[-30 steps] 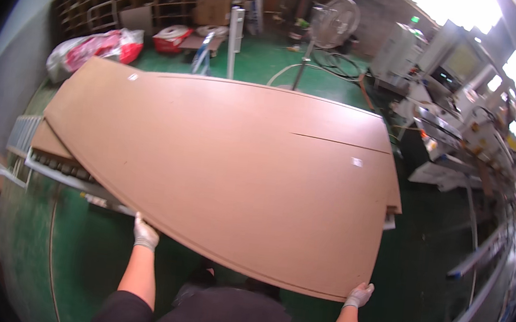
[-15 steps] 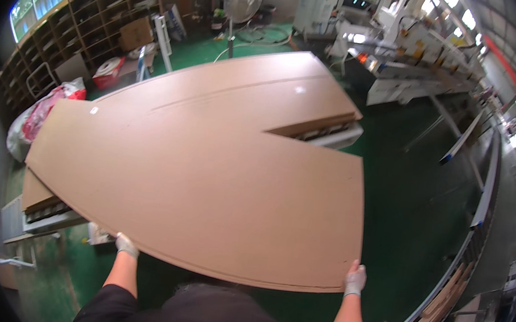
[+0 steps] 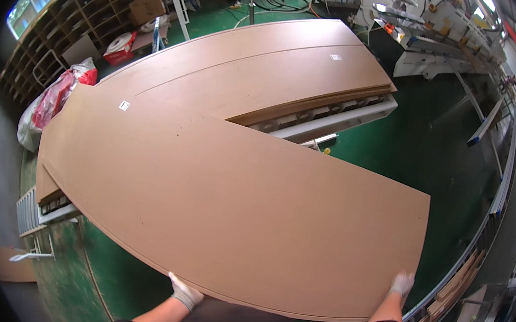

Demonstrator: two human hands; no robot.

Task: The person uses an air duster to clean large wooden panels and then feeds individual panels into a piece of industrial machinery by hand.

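Note:
A large brown board stretches in front of me, its far left part lying across a stack of similar boards on a white roller stand. Its near and right part sticks out past the stack, over the floor. My left hand, in a pale glove, grips the near edge, fingers tucked beneath where I cannot see them. At the right end edge my right hand, also gloved, is closed on the board near its corner. A small white label is stuck on the board.
Wooden pigeonhole shelving lines the back left, with red and clear plastic bags before it. A fan pole rises behind the stack. White machinery stands at the back right. Metal rails and wooden strips run along the right.
The board's near end has swung right and toward me, widening the gap to the stack. Both hands have moved right with it, and my view has tipped lower.

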